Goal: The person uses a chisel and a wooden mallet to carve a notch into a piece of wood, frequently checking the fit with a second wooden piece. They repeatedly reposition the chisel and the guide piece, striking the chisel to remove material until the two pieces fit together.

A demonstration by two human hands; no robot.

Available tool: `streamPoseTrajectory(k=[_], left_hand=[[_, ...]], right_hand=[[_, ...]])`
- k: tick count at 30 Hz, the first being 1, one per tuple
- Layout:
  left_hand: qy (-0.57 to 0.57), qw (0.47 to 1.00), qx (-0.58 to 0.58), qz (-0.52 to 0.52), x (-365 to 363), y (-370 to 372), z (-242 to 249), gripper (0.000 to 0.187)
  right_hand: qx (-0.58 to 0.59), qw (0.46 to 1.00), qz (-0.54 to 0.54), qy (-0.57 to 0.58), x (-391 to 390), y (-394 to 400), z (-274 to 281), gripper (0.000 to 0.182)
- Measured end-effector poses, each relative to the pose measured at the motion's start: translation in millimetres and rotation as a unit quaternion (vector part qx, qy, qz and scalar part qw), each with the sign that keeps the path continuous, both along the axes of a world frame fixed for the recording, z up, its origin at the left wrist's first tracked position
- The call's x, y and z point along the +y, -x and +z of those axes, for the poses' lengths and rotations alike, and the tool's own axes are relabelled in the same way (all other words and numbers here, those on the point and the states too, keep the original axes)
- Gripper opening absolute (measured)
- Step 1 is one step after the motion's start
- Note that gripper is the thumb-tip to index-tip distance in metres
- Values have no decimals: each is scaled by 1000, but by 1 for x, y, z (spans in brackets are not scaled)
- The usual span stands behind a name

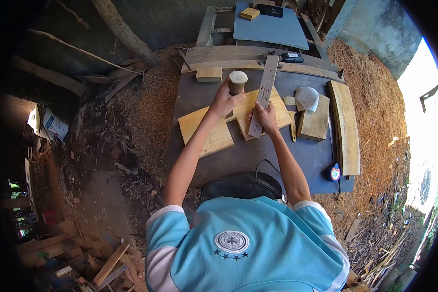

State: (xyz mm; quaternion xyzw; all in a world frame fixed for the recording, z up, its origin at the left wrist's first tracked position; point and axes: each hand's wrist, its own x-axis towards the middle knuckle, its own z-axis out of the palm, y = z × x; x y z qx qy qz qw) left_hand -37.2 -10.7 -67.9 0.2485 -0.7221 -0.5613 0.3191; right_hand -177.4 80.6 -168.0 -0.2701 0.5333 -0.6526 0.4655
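Note:
My left hand is wrapped round a short wooden cylinder with a pale round top, held upright over the boards. A long flat grey-brown strip with small holes is gripped in my right hand, slanting away from me. Beneath both hands lie yellowish boards; the left one has a notched edge near the middle, and the right one passes under the strip. Just right of my right hand lies a yellow-handled brush.
A wooden block bears a whitish rounded lump. Beyond it are a long plank and a blue tape measure. A small block and a black case lie towards the dark table's far edge.

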Motion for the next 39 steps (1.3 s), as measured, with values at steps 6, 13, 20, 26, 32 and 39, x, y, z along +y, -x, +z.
streamPoseTrajectory(k=[6,13,20,26,32,39], left_hand=[[39,998,-4,-43,8,2,1,22],[62,997,14,-36,9,3,4,23],[54,998,6,-44,9,4,7,25],[25,998,-8,-51,8,2,6,27],[-37,997,17,-58,3,2,-3,47],[-14,998,23,-49,3,1,1,32]], right_hand=[[129,990,62,-14,13,11,-6,19],[138,984,100,-58,46,17,62,21],[189,979,-7,83,75,27,206,21],[297,947,-33,118,87,18,216,14],[402,903,126,-85,108,33,230,24],[196,899,-203,334,93,27,293,14]])
